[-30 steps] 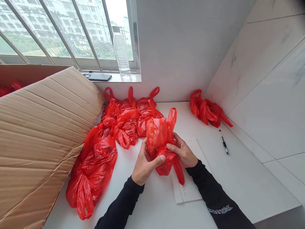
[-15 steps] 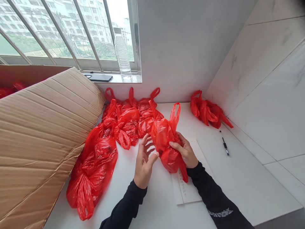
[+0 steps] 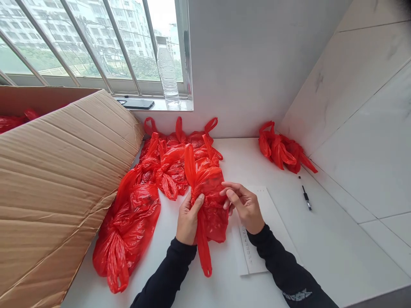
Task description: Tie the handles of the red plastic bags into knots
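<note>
View: head camera.
Held bag: red plastic bag (image 3: 213, 188), upright between the hands, above the table (image 3: 337, 252); contents blurred by the film, not identifiable.
Left hand (image 3: 186, 220): closed on the bag's left side, thumb in front; remaining fingers mostly hidden behind the bag.
Right hand (image 3: 247, 208): partly open, fingers loosely curled, fingertips at the bag's right edge; firm contact cannot be told.
Sleeves: black, both cut off by the lower frame edge; print on the right sleeve not legible.
Paper (image 3: 265, 252): beneath the right hand and forearm, partly covered by them; marks along its left side too small to read.
Pen (image 3: 306, 198): right of the right hand.
Bundle (image 3: 279, 149): red bags beyond the right hand, against the wall; number unclear.
Bag group (image 3: 171, 164): beyond the left hand, overlapping; partly hidden by the held bag.
Large bag (image 3: 128, 218): left of the left hand, contents obscured.
Box (image 3: 61, 179): farther left, cut off by the frame; red plastic (image 3: 13, 123) inside, mostly hidden.
</note>
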Demonstrator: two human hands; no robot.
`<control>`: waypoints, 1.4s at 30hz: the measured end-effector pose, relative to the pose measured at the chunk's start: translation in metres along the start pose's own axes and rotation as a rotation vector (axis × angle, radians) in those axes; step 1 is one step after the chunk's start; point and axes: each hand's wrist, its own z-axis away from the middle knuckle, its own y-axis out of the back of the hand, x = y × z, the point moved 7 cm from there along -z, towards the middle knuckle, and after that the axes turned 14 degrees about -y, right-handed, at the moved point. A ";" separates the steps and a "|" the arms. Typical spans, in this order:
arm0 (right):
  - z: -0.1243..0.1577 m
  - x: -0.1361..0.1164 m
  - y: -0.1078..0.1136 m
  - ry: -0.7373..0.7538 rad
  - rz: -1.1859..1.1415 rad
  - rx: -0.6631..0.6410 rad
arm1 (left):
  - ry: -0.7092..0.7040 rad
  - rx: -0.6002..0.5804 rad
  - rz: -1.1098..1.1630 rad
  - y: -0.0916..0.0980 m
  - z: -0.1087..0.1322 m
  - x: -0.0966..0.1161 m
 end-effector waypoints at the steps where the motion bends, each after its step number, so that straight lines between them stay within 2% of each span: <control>1: -0.002 -0.002 0.010 0.023 0.007 0.105 | 0.020 0.016 0.026 0.000 0.000 0.000; 3: -0.006 -0.003 0.024 0.041 0.022 0.228 | 0.044 0.027 0.050 0.000 0.000 0.000; 4: -0.009 -0.001 0.027 0.025 0.011 0.225 | 0.050 0.022 0.053 -0.001 0.000 0.000; 8: -0.017 0.010 0.016 -0.104 -0.144 0.000 | 0.072 -0.036 0.063 -0.004 0.000 -0.003; 10: -0.018 0.012 0.013 -0.114 -0.187 -0.034 | 0.083 -0.052 0.070 -0.004 0.000 -0.006; 15: -0.018 0.014 0.016 -0.110 -0.240 0.007 | 0.089 -0.077 0.055 -0.004 -0.001 -0.010; 19: -0.020 0.015 0.019 -0.110 -0.265 0.020 | 0.122 -0.117 0.102 -0.011 0.004 -0.008; 24: -0.021 0.017 0.028 -0.101 -0.338 0.094 | 0.118 -0.336 0.065 -0.029 0.013 -0.003; 26: -0.021 0.017 0.031 -0.097 -0.366 0.115 | 0.126 -0.386 0.069 -0.031 0.016 -0.005; 35: -0.022 0.019 0.035 -0.152 -0.437 0.141 | 0.202 -0.434 0.193 -0.028 0.021 -0.013; 42: -0.012 0.005 0.026 -0.137 -0.380 0.071 | 0.150 -0.540 0.143 -0.038 0.027 0.007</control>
